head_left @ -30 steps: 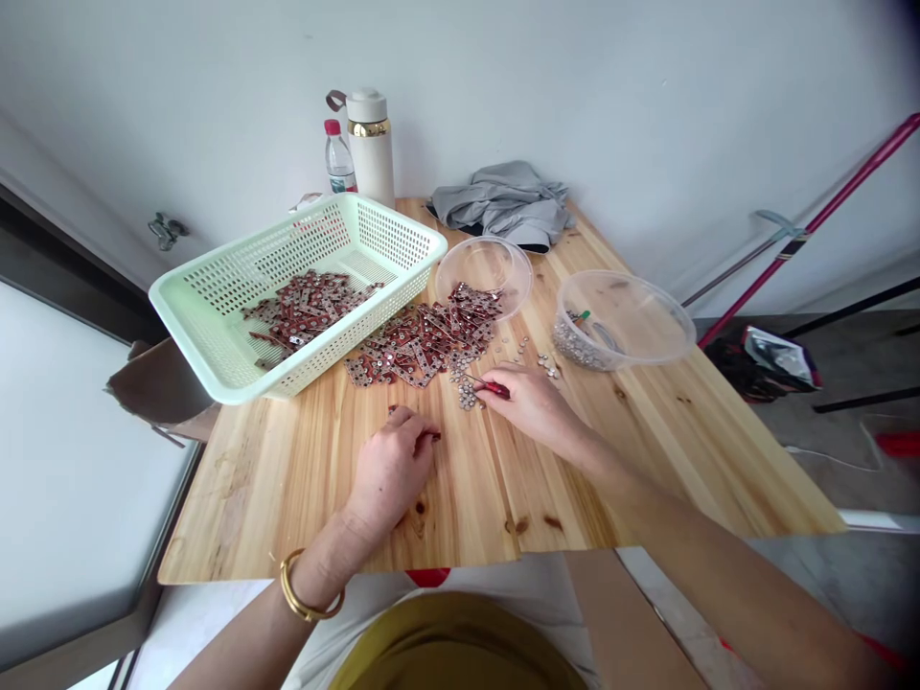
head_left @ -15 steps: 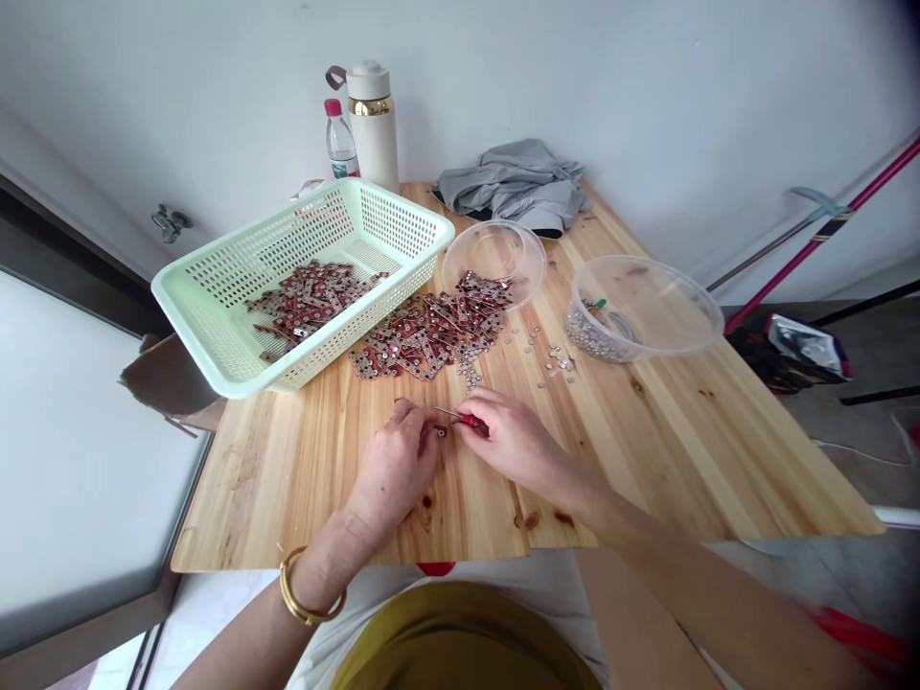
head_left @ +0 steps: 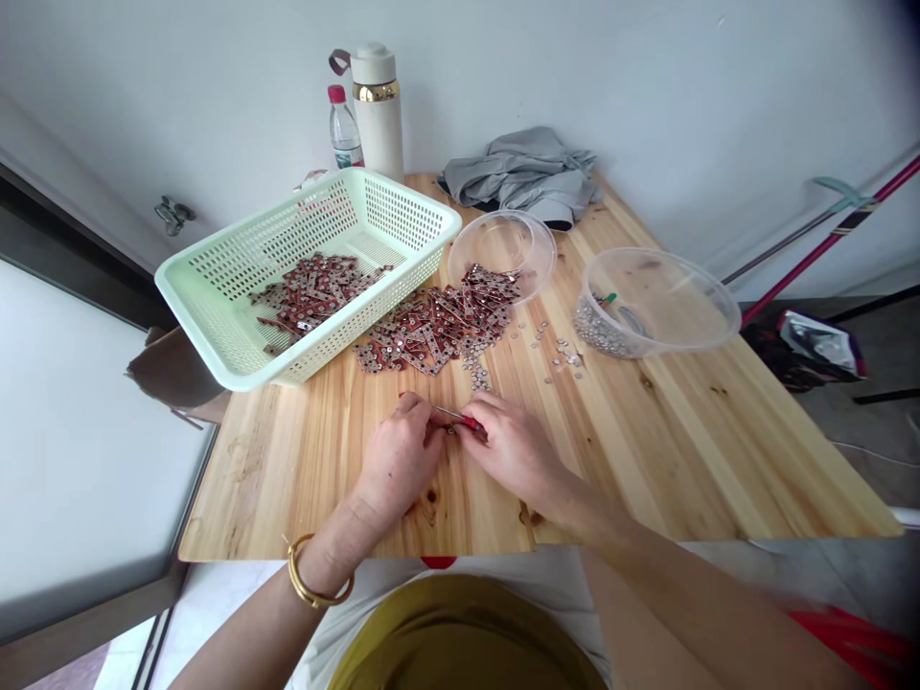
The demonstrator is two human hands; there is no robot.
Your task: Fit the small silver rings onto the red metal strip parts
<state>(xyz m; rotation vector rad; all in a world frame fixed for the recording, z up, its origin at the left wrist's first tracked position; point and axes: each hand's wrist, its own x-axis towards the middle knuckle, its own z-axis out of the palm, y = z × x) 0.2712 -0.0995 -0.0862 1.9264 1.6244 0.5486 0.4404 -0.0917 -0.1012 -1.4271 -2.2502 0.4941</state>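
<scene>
My left hand (head_left: 398, 460) rests on the wooden table (head_left: 661, 450), fingers curled and pinching a small red-brown plate I can barely see. My right hand (head_left: 507, 447) is closed on red-handled tweezers (head_left: 460, 419), whose tips point left to the left fingertips. Both hands meet near the table's middle. Behind them lies a heap of red-brown metal plates (head_left: 438, 326). Small silver rivets (head_left: 483, 372) are scattered just beyond my right hand.
A pale green basket (head_left: 216, 297) with more plates stands at the back left. Two clear plastic bowls sit behind: one empty (head_left: 503, 244), one (head_left: 657, 302) holding silver rivets. A flask (head_left: 379, 110), a water bottle (head_left: 343, 129) and grey cloth (head_left: 524, 177) line the wall.
My right hand drew back from the scattered rivets toward my left hand, bringing the tweezers' tips to the left fingertips. The left hand stayed put; the view tilted slightly.
</scene>
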